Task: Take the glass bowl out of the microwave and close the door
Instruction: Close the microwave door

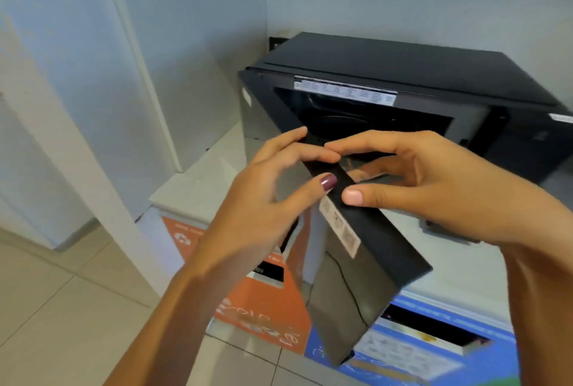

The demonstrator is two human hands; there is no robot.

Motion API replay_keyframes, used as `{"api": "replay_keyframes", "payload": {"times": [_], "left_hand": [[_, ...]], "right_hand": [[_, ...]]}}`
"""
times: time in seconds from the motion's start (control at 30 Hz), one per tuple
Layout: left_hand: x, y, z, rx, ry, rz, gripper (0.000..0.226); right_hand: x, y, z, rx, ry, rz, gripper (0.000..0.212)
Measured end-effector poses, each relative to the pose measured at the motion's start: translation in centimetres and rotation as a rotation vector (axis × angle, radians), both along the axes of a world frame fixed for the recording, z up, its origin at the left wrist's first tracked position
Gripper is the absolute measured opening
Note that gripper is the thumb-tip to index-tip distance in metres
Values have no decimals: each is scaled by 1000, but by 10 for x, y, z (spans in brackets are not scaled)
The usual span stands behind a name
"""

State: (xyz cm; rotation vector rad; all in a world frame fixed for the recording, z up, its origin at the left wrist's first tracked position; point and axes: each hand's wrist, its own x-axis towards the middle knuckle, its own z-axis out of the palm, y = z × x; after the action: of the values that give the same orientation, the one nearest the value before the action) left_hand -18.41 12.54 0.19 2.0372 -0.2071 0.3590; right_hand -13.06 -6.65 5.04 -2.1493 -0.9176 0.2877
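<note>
Pale walls and a white counter (198,181) frame the black microwave (403,75), its door (356,261) swung wide. Both hands, left (263,193) and right (434,174), hover loosely open, holding nothing. Reaching in comes next, probably. No bowl is discernible; the cavity is dark and partly hidden.

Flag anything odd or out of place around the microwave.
Nothing looks spilled or damaged. The microwave door hangs wide open, with the left hand and right hand at its top edge. No glass bowl can be made out in the dark cavity.
</note>
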Motion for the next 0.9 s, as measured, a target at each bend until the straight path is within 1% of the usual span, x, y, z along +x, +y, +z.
{"api": "replay_keyframes", "payload": {"times": [0.13,0.23,0.3,0.33,0.43,0.6,0.73,0.9], "left_hand": [[20,-25,-4,66,-10,-49,40],[38,-37,-6,207,-36,-79,63],[51,-42,-9,320,-77,-68,70],[58,-46,-11,373,-104,-56,70],[78,-52,-21,470,-185,17,59],[112,-61,-30,476,-261,104,69],[133,-66,-28,556,-297,133,69],[151,-70,-23,649,-344,148,68]], "right_hand": [[1,-25,5,-34,7,-112,71],[-1,-41,8,-120,-7,-183,76],[-1,-47,6,-179,-45,-248,73],[-1,-51,4,-198,-88,-302,69],[3,-54,-7,-210,-262,-496,59],[15,-57,-24,-177,-369,-762,53],[28,-58,-31,-182,-434,-859,52],[52,-63,-39,-213,-479,-876,52]]}}
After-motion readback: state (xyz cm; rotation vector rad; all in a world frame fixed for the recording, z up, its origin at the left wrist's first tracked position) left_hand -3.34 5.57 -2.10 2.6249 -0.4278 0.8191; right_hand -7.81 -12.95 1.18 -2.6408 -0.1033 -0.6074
